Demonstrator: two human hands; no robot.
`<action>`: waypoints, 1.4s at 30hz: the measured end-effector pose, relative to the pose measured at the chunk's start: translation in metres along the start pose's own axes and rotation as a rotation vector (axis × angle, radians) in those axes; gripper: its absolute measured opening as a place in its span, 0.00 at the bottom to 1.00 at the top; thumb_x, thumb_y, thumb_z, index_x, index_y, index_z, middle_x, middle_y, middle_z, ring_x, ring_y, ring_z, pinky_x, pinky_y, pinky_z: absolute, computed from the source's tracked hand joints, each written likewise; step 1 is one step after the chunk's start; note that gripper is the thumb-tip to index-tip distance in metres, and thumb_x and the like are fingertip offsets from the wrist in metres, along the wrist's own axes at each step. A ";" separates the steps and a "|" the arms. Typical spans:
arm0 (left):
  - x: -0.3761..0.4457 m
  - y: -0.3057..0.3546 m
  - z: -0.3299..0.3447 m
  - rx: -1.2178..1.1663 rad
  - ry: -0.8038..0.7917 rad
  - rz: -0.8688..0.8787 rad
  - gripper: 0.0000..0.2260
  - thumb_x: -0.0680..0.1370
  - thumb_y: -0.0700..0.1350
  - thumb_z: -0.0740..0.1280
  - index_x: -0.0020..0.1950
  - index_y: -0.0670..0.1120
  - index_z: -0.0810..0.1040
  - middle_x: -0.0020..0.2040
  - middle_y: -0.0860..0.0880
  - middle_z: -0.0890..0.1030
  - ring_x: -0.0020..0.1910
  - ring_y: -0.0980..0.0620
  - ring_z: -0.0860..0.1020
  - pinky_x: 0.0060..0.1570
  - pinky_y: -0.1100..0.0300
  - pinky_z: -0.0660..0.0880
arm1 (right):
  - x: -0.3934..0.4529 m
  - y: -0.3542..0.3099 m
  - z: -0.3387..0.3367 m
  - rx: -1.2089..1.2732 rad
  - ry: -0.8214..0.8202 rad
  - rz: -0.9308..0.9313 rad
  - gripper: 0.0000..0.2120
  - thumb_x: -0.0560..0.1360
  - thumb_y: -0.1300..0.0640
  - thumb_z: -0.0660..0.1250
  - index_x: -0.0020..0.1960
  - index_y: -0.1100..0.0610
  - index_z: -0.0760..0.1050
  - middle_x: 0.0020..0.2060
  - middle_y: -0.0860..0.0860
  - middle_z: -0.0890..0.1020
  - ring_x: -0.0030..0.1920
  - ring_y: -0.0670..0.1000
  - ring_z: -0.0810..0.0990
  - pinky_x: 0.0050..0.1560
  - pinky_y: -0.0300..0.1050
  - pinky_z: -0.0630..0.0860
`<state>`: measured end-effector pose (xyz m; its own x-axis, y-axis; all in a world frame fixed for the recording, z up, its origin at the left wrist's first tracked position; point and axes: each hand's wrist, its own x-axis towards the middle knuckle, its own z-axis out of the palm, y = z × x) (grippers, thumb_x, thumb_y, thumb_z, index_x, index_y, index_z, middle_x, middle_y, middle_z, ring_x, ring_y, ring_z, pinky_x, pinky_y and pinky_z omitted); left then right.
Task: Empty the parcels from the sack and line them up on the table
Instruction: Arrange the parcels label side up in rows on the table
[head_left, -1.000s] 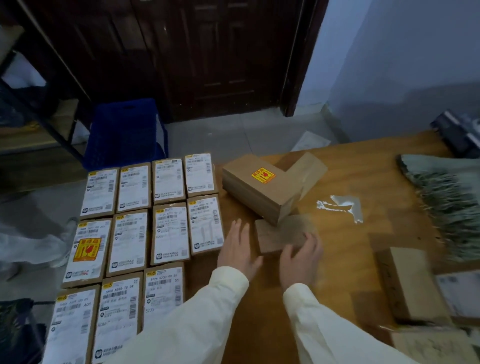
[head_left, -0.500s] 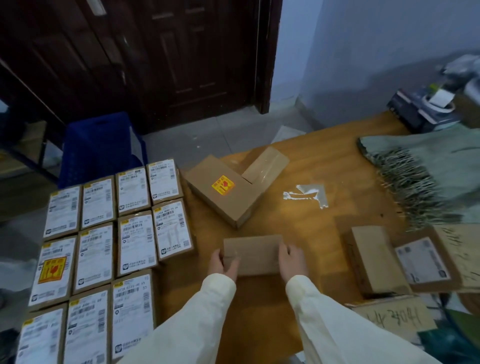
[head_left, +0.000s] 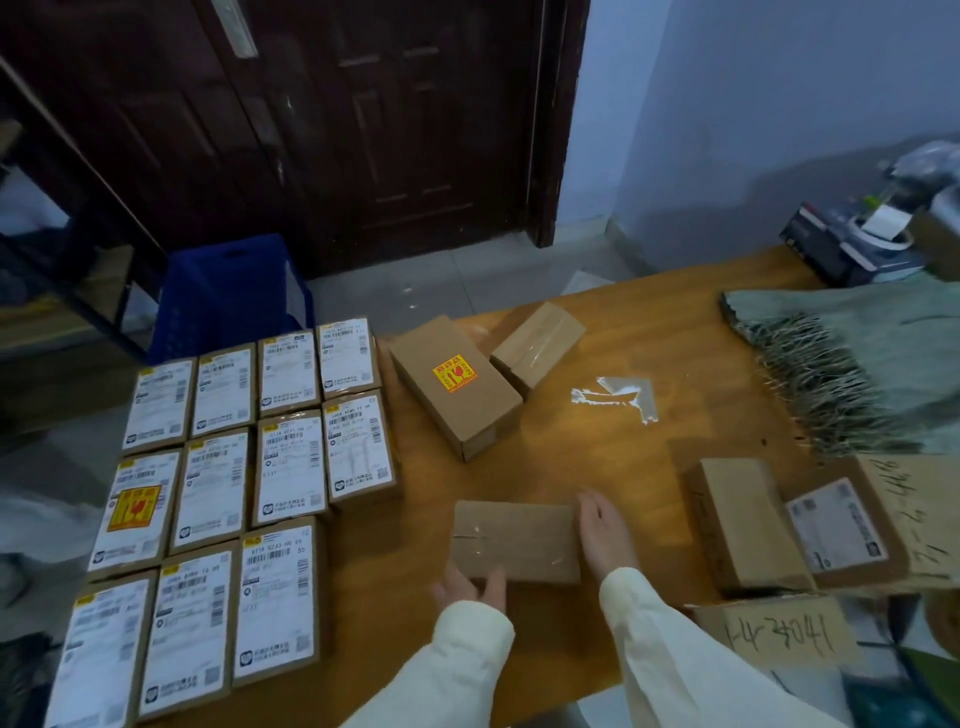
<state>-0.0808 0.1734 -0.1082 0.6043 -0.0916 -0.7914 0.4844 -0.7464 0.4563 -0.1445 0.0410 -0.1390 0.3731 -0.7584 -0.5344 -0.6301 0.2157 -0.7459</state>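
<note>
A plain brown parcel (head_left: 517, 540) lies lengthwise on the wooden table (head_left: 597, 457), near its front edge. My left hand (head_left: 470, 587) grips its near left corner, thumb up over the edge. My right hand (head_left: 608, 535) rests flat against its right end, fingers straight. Several labelled parcels (head_left: 291, 467) lie in neat rows on the left of the table. The grey-green woven sack (head_left: 841, 353) with a frayed mouth lies at the right.
A box with a yellow fragile sticker (head_left: 452, 384) and a taped box (head_left: 537, 345) sit loose at the table's middle back. More boxes (head_left: 743, 525) crowd the right front. A tape scrap (head_left: 618, 395) lies mid-table. A blue crate (head_left: 228, 296) stands on the floor.
The plain parcel came from beside the sticker box toward me and now lies square to the front edge. My hands moved from its near side to its two ends.
</note>
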 end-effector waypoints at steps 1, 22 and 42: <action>-0.004 0.002 0.002 -0.255 -0.092 -0.161 0.35 0.72 0.51 0.68 0.75 0.44 0.57 0.72 0.40 0.63 0.69 0.40 0.67 0.65 0.46 0.69 | 0.003 -0.004 0.001 -0.059 -0.040 -0.032 0.18 0.81 0.50 0.51 0.69 0.52 0.67 0.67 0.51 0.72 0.66 0.52 0.70 0.67 0.50 0.65; 0.048 0.030 0.020 -0.536 -0.266 -0.186 0.28 0.74 0.61 0.62 0.65 0.41 0.70 0.59 0.40 0.77 0.58 0.40 0.75 0.65 0.48 0.69 | -0.059 -0.004 0.041 -0.882 0.086 -0.489 0.29 0.63 0.43 0.74 0.60 0.53 0.73 0.52 0.51 0.79 0.51 0.53 0.78 0.50 0.49 0.77; 0.047 -0.014 -0.013 0.224 -0.143 0.331 0.25 0.79 0.47 0.61 0.75 0.50 0.56 0.72 0.46 0.65 0.70 0.47 0.66 0.68 0.54 0.65 | -0.028 0.023 0.041 -0.183 -0.222 -0.024 0.23 0.75 0.52 0.67 0.67 0.53 0.67 0.65 0.52 0.72 0.58 0.50 0.75 0.62 0.48 0.73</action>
<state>-0.0513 0.1883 -0.1462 0.6024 -0.4293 -0.6729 0.1202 -0.7846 0.6082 -0.1415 0.0928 -0.1574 0.5169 -0.6044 -0.6062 -0.7241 0.0692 -0.6863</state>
